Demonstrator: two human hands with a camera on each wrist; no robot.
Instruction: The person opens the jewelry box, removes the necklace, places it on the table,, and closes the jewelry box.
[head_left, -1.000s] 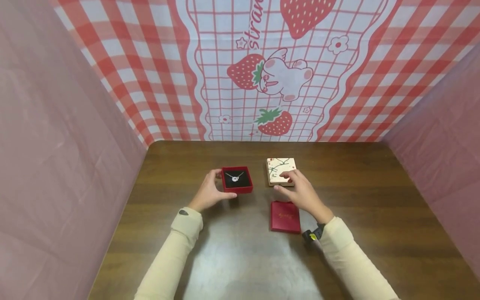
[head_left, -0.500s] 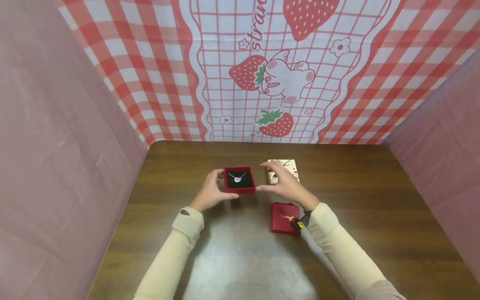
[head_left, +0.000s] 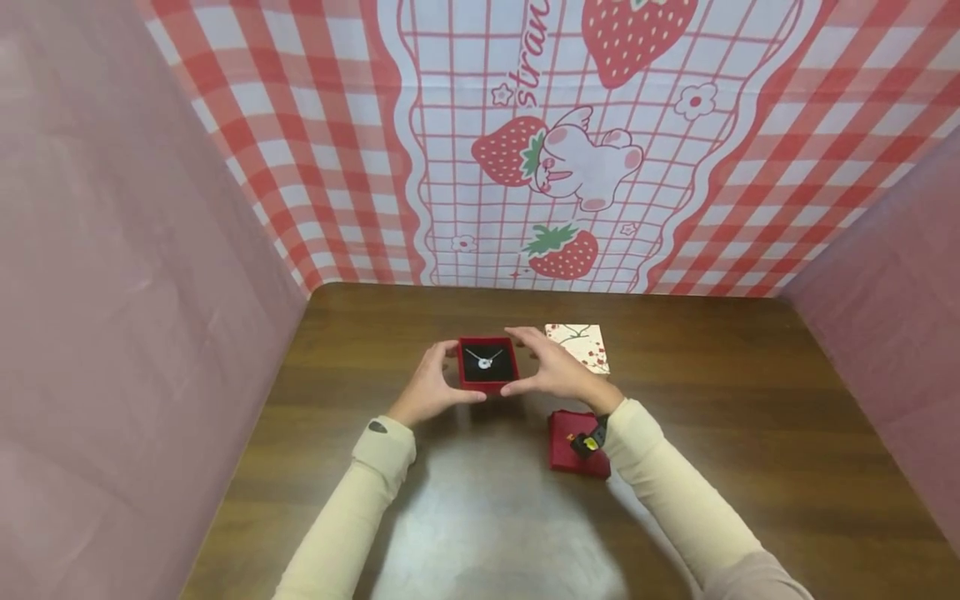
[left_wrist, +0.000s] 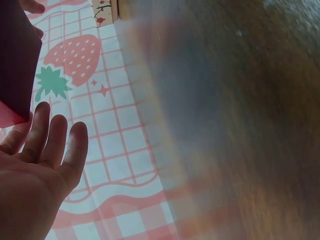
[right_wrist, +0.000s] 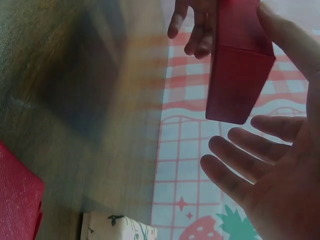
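Note:
A red jewelry box (head_left: 486,386), lidless, hangs over the table with a black insert facing up. On the insert lies a silver necklace (head_left: 484,363) with a round pendant. My left hand (head_left: 429,393) grips the box's left side, thumb along the front and index finger at the back. At the right end, my right hand (head_left: 561,373) has its thumb on the front corner and its index finger at the back corner. The other fingers of both hands stretch out loosely in the wrist views, beside the box wall (right_wrist: 235,82).
A red lid (head_left: 566,454) with gold lettering lies on the wooden table (head_left: 360,333), partly beneath my right wrist and its camera. Behind the right hand sits a cream box (head_left: 581,343) with a floral print. A strawberry-patterned cloth (head_left: 352,167) hangs behind the table.
My right hand has moved left from over the cream floral box to the right end of the jewelry box. The left hand still holds the box, a little further right in view.

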